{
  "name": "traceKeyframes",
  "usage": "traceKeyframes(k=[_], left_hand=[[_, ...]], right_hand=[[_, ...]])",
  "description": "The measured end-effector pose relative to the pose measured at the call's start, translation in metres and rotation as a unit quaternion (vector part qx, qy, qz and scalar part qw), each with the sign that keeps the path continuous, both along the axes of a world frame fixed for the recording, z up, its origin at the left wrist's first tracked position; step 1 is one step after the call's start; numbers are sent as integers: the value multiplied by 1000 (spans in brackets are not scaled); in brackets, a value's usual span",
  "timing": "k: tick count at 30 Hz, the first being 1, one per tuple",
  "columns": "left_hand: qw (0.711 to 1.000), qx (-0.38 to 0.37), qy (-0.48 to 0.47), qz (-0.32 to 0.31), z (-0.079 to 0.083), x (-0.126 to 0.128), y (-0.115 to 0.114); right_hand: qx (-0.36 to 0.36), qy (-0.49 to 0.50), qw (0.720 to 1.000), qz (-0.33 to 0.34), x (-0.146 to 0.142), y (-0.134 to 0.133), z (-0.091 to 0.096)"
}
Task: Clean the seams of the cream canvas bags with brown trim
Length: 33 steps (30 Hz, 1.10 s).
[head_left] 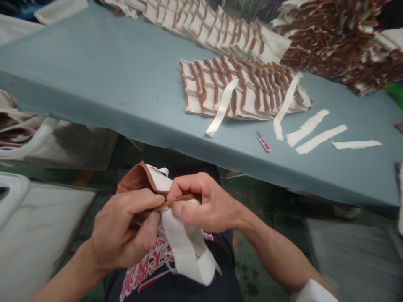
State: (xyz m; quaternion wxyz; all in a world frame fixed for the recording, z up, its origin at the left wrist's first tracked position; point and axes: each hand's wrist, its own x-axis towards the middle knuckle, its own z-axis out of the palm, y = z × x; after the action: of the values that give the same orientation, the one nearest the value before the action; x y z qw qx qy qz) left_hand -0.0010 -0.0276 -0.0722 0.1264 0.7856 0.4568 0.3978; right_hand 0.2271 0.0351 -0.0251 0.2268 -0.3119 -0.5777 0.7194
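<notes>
Above my lap, both hands pinch a brown and white leather piece (pixel 135 178) along its edge. My left hand (pixel 126 230) is closed on it, thumb and forefinger pressed together. Close against it, my right hand (pixel 203 203) is closed on the same edge, fingers curled. A white strip (pixel 181 243) hangs in a loop below my fingertips. Whether it is joined to the leather piece is hidden by my fingers. Under my hands is a dark apron (pixel 223 268) with red and white lettering.
On the blue-covered table (pixel 103 71) lie a stack of folded brown and white pieces (pixel 210 90), pink thread snips (pixel 263 141) and loose white strips (pixel 321 139). Another row (pixel 204 25) and a brown heap (pixel 327 37) lie behind. White bins (pixel 40 138) stand at left.
</notes>
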Motion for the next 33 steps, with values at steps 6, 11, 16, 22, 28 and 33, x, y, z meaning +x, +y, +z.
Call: traceKeyframes(k=[6,11,16,22,28,33], left_hand=[[986,-141,-51,-71,30,1,3],[985,-114,-3,-128,30,-7,11],[990,7,0,-143,-4,-17,23],[981,-60,-66,-175,-1,-15,27],[963,-150,-55,-218,44,-9,29],[967,-173,-12,-188,55,1,36]], right_hand=[[274,-42,960,-33,5,-2,-3],[224,11,975,-13,0,-8,-5],[-3,61,998,-7,-11,-16,-18],[160,64,985,-7,-9,-11,-20],[345,8,938,3,2,0,-4],[349,-16,937,12,9,3,-3]])
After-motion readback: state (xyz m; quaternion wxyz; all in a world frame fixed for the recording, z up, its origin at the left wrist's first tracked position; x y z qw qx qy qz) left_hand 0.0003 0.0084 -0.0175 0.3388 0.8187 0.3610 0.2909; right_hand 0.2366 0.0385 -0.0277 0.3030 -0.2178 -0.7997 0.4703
